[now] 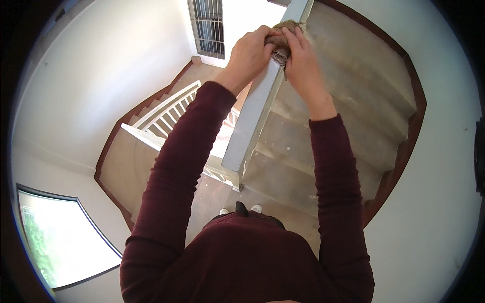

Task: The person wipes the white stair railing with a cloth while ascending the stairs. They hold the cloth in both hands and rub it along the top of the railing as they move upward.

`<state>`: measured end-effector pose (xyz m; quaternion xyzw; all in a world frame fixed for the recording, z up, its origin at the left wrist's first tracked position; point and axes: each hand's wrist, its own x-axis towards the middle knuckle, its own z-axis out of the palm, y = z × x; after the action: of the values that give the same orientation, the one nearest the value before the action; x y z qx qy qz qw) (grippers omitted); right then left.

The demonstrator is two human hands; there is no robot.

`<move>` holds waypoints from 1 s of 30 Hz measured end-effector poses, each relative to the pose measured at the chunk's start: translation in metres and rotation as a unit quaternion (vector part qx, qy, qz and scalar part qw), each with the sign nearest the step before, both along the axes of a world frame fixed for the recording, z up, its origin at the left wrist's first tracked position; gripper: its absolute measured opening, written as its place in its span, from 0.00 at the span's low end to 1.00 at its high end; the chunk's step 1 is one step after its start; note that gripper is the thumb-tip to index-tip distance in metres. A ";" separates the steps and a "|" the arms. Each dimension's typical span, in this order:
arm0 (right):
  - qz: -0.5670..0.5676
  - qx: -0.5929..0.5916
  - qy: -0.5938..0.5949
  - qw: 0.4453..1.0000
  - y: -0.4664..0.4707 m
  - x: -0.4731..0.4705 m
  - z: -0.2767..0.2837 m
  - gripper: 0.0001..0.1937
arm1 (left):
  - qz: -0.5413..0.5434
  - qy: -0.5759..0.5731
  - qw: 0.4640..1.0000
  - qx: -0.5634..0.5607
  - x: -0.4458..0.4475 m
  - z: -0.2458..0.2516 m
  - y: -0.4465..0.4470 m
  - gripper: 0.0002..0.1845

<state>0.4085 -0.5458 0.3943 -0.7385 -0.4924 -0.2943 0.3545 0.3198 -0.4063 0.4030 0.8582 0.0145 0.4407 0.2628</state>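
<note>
A crumpled brown cloth [281, 44] lies over the pale grey stair handrail [254, 110], near the top of the view. My left hand [253, 51] grips the cloth from the left, its thumb and fingers pressed into it. From the right, my right hand [303, 62] holds the same cloth, with its fingers over the top and side. Part of the rail under the cloth is hidden. The rail runs from its near end, in front of my feet, up past both hands.
Concrete stairs [288, 142] lie right of the handrail, edged by a dark red skirting [416, 102]. On the left, a white balustrade [166, 113] borders a lower flight. A barred window [208, 28] is at the top, and another window [68, 238] at lower left.
</note>
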 end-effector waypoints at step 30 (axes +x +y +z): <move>0.171 0.117 0.123 0.971 -0.083 -0.174 -0.069 0.21 | 0.023 0.066 0.993 -0.098 -0.217 -0.046 -0.056 0.23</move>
<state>0.2342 -0.6286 0.3254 -0.6275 -0.5262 -0.1921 0.5408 0.1025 -0.4623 0.3568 0.8552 0.0946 0.3852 0.3337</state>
